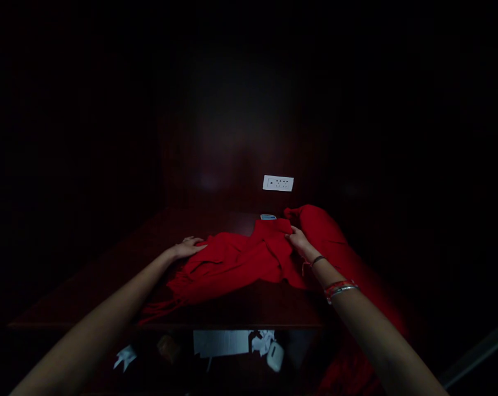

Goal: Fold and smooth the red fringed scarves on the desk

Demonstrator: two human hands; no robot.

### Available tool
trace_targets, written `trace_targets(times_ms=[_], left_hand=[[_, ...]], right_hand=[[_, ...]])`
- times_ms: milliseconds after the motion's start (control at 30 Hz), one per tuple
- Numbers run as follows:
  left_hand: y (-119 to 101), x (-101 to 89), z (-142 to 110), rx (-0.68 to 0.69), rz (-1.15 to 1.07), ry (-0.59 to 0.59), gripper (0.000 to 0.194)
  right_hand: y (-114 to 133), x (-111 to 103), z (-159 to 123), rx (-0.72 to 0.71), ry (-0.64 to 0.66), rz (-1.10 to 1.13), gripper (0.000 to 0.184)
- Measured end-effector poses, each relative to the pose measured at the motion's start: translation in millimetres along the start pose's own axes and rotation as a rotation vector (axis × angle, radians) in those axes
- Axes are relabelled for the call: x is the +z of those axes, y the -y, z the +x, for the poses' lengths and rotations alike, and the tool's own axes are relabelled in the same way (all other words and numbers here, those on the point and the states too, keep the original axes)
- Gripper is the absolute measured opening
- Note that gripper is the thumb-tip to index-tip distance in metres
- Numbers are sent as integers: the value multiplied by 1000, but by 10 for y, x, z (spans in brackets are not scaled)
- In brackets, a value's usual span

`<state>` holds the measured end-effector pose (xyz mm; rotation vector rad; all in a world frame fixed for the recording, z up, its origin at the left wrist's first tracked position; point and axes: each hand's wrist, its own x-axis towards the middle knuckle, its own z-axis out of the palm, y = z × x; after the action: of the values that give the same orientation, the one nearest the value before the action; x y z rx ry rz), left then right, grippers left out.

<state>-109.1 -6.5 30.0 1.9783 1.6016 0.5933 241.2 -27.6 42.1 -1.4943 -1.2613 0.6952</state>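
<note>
A red fringed scarf (241,261) lies loosely bunched across a dark wooden surface, its tassels trailing toward the front left. My left hand (189,247) rests on its left side with the fingers stretched out and apart. At the upper right corner of the cloth, my right hand (299,242) has its fingers closed on the edge. More red fabric (335,242) lies in a thick roll beyond my right wrist and hangs over the front. Whether it is one piece with the scarf, I cannot tell.
A white socket panel (277,183) is set in the dark back wall. Behind the scarf lies a small bluish flat item (268,217). Below the front edge (170,326) are crumpled white paper (263,342), a white rounded case (275,356) and a pale flat panel (221,343).
</note>
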Motion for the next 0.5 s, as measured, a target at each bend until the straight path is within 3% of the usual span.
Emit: trace_targets(times_ms=[67,133,233,300,400,500], left_hand=[[-119,79,-102,47,-260,151,43],[-222,144,-194,96,-533,224,41],[-267,63,-253,81,-842,106,37],[-218,-219,-239,-13,-897,-87,32],[-128,-958,-196,-217,-738,-404,30],[-139,-1679,-201,-246,-619,-491,42]], right_hand=[[-34,70,28,9,4,3,39],[-60,149,58,18,8,12,40],[-72,269,68,31,16,33,42],[-51,369,34,39,31,87,45],[26,598,-60,55,85,262,49],[107,885,-144,38,138,327,48]])
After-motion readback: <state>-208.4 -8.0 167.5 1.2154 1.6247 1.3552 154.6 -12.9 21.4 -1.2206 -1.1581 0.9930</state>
